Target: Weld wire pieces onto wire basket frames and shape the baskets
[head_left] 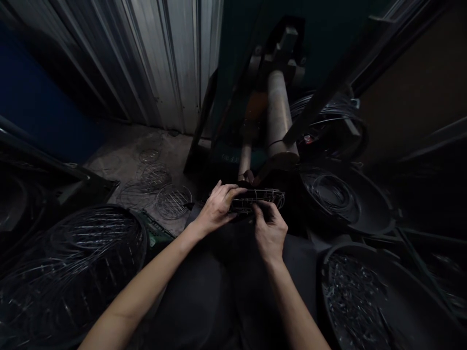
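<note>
Low in front of the machine, a wire basket-like frame (269, 196) made of thin metal rods lies between my two hands. My left hand (220, 203) is closed around its left side, thumb below and fingers above. At its near side, my right hand (270, 224) pinches the wire with thumb and fingers; what exactly lies under the fingertips is too dark to tell. Just beyond the frame are the ends of the machine's thick upper cylinder (280, 112) and thinner lower rod (245, 158).
Round wire grids (174, 200) lie on the floor at left. A large tub (144, 228) full of wire grids stands near left. On the right, one tub (388, 221) holds coiled wire and another (324, 272) small metal pieces. A corrugated wall (175, 63) rises behind.
</note>
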The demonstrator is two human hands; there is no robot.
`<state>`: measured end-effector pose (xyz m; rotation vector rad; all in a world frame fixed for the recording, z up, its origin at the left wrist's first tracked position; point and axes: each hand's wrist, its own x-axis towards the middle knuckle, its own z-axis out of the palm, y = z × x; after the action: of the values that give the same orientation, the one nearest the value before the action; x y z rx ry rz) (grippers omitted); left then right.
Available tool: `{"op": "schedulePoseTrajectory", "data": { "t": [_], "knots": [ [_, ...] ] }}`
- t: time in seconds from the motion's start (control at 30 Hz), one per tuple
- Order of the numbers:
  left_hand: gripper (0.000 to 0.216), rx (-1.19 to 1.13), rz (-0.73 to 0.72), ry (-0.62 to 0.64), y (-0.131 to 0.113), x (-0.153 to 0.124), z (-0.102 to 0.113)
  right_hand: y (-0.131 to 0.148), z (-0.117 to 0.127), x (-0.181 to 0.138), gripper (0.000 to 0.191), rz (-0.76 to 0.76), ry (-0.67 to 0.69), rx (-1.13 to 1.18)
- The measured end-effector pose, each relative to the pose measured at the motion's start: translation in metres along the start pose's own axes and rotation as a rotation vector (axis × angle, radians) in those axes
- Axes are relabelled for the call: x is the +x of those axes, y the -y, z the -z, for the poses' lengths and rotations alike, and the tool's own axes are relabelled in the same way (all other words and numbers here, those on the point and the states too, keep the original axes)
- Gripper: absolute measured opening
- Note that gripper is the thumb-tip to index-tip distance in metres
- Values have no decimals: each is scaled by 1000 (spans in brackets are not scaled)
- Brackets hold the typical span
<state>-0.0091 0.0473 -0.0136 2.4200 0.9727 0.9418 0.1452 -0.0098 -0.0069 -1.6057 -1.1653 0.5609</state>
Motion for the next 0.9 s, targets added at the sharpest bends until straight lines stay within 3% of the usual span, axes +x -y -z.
{"op": "schedulePoseTrajectory", "data": {
  "t": [0.9],
  "knots": [
    [52, 149, -84, -82, 11, 9, 0, -10, -15, 10, 23, 99, -59, 55]
  ]
}}
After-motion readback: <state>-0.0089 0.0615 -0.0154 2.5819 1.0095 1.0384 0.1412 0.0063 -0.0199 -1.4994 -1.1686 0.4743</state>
